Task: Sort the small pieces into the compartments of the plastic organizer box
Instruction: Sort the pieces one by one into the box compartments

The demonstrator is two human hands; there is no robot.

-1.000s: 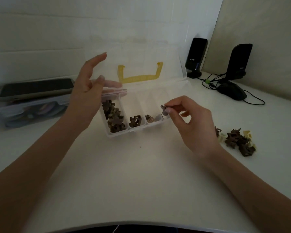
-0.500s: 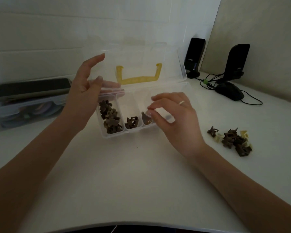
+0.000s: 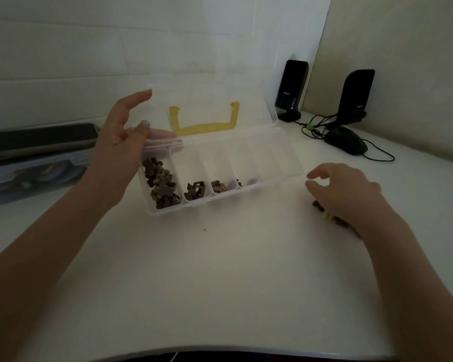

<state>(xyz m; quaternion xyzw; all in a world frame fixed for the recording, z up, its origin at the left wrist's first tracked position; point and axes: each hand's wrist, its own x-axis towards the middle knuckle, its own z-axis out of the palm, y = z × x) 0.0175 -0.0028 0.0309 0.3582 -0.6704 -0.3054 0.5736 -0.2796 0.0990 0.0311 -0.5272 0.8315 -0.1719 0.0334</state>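
Observation:
A clear plastic organizer box (image 3: 285, 163) stands open on the white table, its lid with a yellow handle (image 3: 204, 126) raised behind. Brown pieces fill the leftmost compartment (image 3: 161, 182); fewer lie in the second (image 3: 195, 190), third (image 3: 220, 186) and fourth (image 3: 249, 182). My left hand (image 3: 122, 150) rests against the box's left end, thumb on the rim, fingers spread. My right hand (image 3: 345, 192) hovers open, palm down, over the loose pile of brown and cream pieces (image 3: 327, 212) right of the box, hiding most of it.
Two black speakers (image 3: 292, 90) (image 3: 356, 95) and a black mouse (image 3: 347, 143) with cables sit at the back right. A dark flat device (image 3: 39, 138) lies on a clear storage box (image 3: 32, 176) at the left. The table edge runs along the bottom.
My right hand held a piece over the box's third and fourth compartments, let it go there, then moved right to the loose pile. My left hand stayed at the box.

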